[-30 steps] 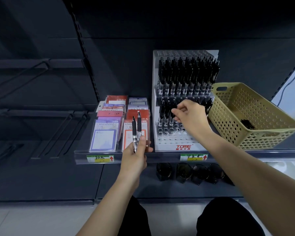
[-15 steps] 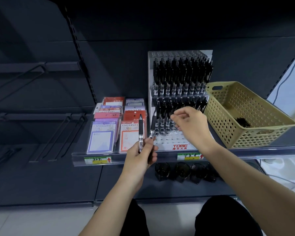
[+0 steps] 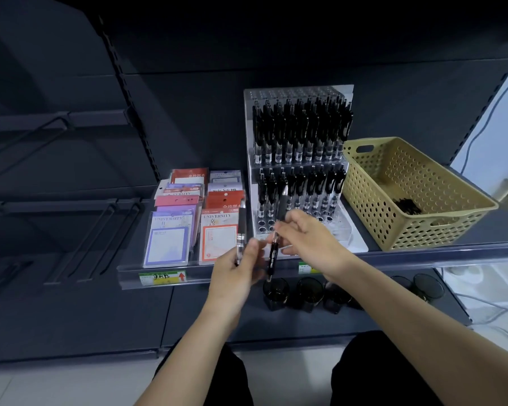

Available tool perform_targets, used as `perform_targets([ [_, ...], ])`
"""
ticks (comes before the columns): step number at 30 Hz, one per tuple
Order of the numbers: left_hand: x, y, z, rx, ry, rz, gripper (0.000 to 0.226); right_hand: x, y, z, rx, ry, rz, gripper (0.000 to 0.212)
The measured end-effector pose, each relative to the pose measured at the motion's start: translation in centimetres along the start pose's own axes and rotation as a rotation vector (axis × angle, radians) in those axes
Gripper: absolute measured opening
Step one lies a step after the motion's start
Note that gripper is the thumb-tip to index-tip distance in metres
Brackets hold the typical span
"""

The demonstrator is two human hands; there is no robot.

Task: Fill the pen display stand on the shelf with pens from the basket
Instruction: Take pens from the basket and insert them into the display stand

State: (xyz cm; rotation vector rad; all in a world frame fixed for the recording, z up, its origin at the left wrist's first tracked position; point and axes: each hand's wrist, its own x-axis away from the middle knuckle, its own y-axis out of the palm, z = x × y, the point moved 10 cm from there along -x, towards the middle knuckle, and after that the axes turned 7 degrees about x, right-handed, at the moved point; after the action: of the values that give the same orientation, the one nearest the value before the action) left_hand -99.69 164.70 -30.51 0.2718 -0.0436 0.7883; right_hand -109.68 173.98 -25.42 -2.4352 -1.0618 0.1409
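"UNIVERSITY" on purple pack [image 3: 168, 240] and orange pack [image 3: 219, 240]; "Sticky Note" on white pack [image 3: 225, 184] behind.

One stand [image 3: 298, 93] with two filled tiers, its pens packed too tightly to count. One basket [image 3: 467, 206] at right of frame, holding one small dark clump of pens [image 3: 406, 205] (number unclear). Two pens are out: the left pen [image 3: 241, 230] in the left grip [image 3: 232, 276], the right pen [image 3: 273, 253] in the right grip [image 3: 311, 241]. Two columns of card packs [image 3: 167, 238] at centre left, about four or five each. Two price tags [image 3: 162, 278] on the shelf [image 3: 423, 256] edge. Five black cups [image 3: 276, 294] show below.
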Motion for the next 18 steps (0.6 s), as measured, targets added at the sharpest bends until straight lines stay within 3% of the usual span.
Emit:
perform_targets([
  [4,-0.4,-2.1,2.0,-0.132,0.12,0.141,0.049,0.5,0.1,-0.9,0.106,-0.055,-0.051,0.014],
  [8,-0.6,-2.4,3.3,-0.124,0.139,0.139,0.04,0.8,0.7,-0.7,0.253,-0.08,-0.125,0.009],
  [13,-0.7,-2.2,3.1,-0.187,0.135,0.097,0.027,1.2,1.0,-0.1,0.239,-0.05,-0.204,0.009],
  [16,-0.6,-2.6,2.9,-0.153,0.132,0.126,0.023,1.0,-0.7,0.8,0.139,0.029,-0.166,0.012],
  [18,-0.6,-2.7,2.6,-0.099,0.114,0.142,0.02,1.0,-2.3,1.6,-0.072,0.091,-0.084,0.014],
])
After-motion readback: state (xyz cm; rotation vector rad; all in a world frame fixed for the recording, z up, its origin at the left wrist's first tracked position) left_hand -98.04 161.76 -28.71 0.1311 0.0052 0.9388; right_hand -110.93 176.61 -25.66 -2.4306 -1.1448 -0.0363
